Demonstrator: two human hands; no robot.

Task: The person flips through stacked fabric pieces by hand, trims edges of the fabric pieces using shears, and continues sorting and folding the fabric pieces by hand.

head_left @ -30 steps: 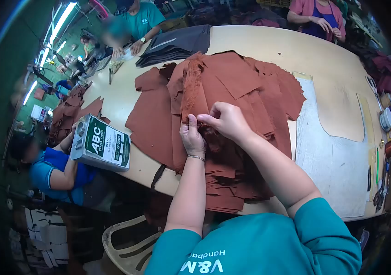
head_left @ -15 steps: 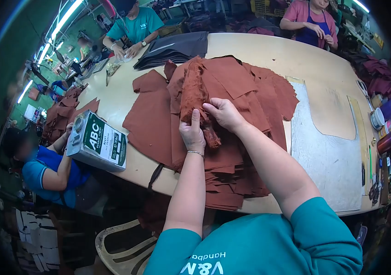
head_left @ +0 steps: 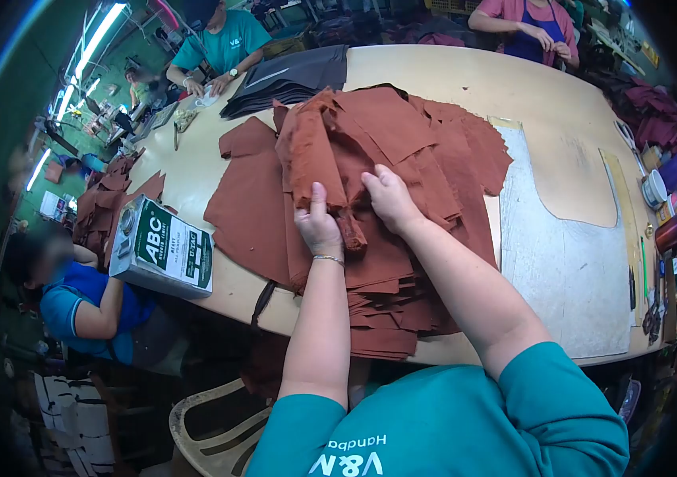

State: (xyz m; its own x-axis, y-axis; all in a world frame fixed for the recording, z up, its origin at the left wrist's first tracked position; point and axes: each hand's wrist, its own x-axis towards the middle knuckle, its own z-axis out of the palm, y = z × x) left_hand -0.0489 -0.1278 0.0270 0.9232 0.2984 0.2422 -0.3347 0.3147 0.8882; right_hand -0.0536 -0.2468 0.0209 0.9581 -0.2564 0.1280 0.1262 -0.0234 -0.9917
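A bundle of reddish-brown fabric, rolled or folded with rough edges, lies over the middle of a wide pile of matching cut pieces. My left hand is closed round the near end of the bundle, thumb on top. To its right, my right hand has its fingers pinched on a fabric flap pulled out from the bundle. A short rolled end sticks out between my hands. More layered pieces hang at the table's near edge.
A metal ABC can stands at the left edge, beside a seated person. Dark sheets are stacked behind the pile. A pale pattern sheet lies right, with tools beyond. Two people work across the table. A chair is below.
The bundle has opened out, with a flap now spread to the right. My right hand has moved from beside my left hand to the right with the flap. The view has shifted slightly.
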